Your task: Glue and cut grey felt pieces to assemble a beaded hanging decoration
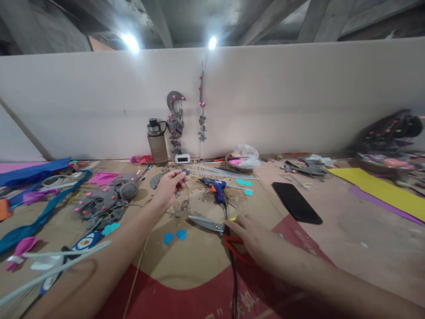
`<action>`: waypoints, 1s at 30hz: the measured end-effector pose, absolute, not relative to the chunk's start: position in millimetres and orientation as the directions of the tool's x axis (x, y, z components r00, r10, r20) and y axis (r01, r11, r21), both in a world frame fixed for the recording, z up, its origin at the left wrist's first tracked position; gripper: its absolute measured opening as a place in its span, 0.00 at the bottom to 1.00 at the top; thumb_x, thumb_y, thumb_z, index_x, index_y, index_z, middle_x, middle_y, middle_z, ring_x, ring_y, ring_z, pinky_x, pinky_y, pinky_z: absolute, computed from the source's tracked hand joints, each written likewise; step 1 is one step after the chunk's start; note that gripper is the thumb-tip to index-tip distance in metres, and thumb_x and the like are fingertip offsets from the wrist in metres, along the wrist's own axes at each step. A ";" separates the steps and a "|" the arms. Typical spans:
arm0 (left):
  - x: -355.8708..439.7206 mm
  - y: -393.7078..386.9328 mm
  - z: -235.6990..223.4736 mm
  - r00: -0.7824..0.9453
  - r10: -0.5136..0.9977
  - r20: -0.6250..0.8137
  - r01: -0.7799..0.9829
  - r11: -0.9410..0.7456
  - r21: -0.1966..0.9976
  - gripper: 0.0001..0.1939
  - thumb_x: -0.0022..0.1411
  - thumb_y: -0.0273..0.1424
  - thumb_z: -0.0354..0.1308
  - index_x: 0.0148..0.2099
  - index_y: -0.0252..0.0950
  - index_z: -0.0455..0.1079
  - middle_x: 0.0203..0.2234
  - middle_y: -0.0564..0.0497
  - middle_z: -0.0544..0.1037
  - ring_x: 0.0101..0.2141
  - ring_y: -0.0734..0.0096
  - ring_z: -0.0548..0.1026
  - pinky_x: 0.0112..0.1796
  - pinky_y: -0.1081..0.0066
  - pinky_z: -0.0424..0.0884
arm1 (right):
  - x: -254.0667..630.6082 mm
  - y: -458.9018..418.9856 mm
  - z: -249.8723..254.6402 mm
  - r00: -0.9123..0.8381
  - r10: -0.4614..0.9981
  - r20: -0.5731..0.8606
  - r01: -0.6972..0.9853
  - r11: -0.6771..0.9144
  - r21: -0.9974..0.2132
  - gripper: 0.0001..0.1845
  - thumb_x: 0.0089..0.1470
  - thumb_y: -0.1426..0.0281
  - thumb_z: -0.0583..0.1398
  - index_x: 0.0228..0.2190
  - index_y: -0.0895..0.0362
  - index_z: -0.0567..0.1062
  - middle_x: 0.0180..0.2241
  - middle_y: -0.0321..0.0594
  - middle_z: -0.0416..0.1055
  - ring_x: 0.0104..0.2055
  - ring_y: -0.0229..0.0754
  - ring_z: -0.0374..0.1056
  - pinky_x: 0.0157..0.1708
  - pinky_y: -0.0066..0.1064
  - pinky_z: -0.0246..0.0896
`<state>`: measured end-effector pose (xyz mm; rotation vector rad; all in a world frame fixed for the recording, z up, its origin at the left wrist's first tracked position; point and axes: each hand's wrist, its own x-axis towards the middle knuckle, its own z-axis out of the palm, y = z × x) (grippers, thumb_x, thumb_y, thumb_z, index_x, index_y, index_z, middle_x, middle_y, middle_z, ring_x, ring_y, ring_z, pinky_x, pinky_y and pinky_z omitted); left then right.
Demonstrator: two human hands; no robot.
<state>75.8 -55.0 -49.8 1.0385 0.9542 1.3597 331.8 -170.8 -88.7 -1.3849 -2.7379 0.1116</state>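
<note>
My left hand (170, 185) is raised a little over the cardboard-covered table and pinches a small grey felt piece (184, 172), with a thin string (181, 204) trailing down from it. My right hand (253, 235) lies over the red handles (236, 248) of a pair of scissors (207, 223), fingers curled on them; the steel blades point left. A blue glue gun (216, 188) lies just beyond the scissors, its black cord (233, 270) running toward me. Two blue felt hearts (175, 236) lie between my arms.
A pile of grey felt shapes with pink beads (104, 201) sits left, beside blue strips (40, 217). A water bottle (157, 142), a small clock (182, 158) and hanging grey ornaments (175, 117) stand at the white back wall. A black phone (296, 202) and yellow sheet (381, 188) lie right.
</note>
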 end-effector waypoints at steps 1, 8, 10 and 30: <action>73.0 -51.0 -57.4 0.001 0.999 0.045 -0.282 -0.043 0.958 0.17 0.42 0.36 0.69 0.29 0.32 0.68 0.21 0.54 0.73 0.18 0.84 0.64 0.18 0.81 0.58 | 329.7 -171.3 -88.8 -0.601 0.799 0.034 0.795 0.602 -0.082 0.30 0.48 0.78 0.54 0.54 0.54 0.65 0.47 0.53 0.66 0.45 0.51 0.63 0.44 0.42 0.59; 70.2 -42.0 -84.7 0.014 0.999 0.038 -0.324 -0.031 0.946 0.17 0.41 0.35 0.70 0.31 0.31 0.71 0.23 0.52 0.74 0.21 0.82 0.68 0.20 0.81 0.61 | 325.7 -172.2 -83.7 -0.515 0.857 -0.015 0.831 0.495 -0.255 0.33 0.44 0.79 0.53 0.54 0.57 0.64 0.42 0.51 0.69 0.40 0.48 0.68 0.40 0.37 0.63; 70.6 -42.3 -84.5 0.026 0.999 0.039 -0.334 -0.028 0.942 0.16 0.42 0.35 0.70 0.31 0.31 0.71 0.25 0.51 0.75 0.20 0.83 0.67 0.20 0.81 0.62 | 326.7 -168.5 -77.5 -0.483 0.875 0.022 0.795 0.449 -0.407 0.29 0.46 0.77 0.55 0.52 0.54 0.66 0.42 0.47 0.70 0.42 0.45 0.68 0.42 0.35 0.63; 88.6 -60.8 -78.4 0.108 0.994 0.027 -0.490 0.030 0.871 0.12 0.43 0.27 0.65 0.26 0.33 0.62 0.20 0.56 0.69 0.21 0.82 0.67 0.25 0.79 0.63 | 314.4 -114.2 -75.5 -0.383 0.887 0.257 0.853 0.447 -0.270 0.22 0.56 0.67 0.52 0.52 0.55 0.68 0.45 0.48 0.70 0.44 0.47 0.67 0.42 0.34 0.59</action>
